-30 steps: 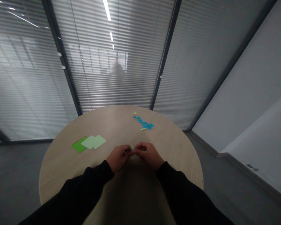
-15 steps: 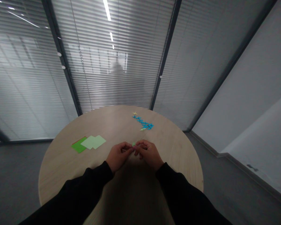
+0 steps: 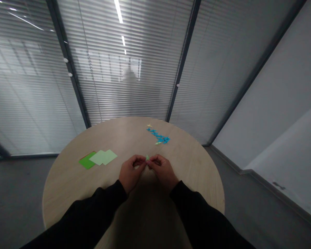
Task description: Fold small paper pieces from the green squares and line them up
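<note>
Folded paper (image 3: 147, 157), pale green, is pinched btwn your hands over the middle part of the table (image 3: 197, 166). Your left hand (image 3: 131, 173) has it by thumb + fingers, your right hand (image 3: 162, 170) ditto from the other side, w/ a small pointed tip poking out past them. Rest is hidden, so can't tell the full shape. IMO it'll be super light, kinda stiff along the creases, easy to crush, so hold it by the edges w/ a soft pinch. Matte paper prob won't slip much. FYI table's round, light wood-grain top. On its left side: flat squarish sheets, a bright green sheet (image 3: 86, 161) partly under pale green sheets (image 3: 110, 156). Toward its far edge: small pointy blue pieces (image 3: 166, 139) in a trail, plus a yellow piece (image 3: 149, 126) at the far end.
</note>
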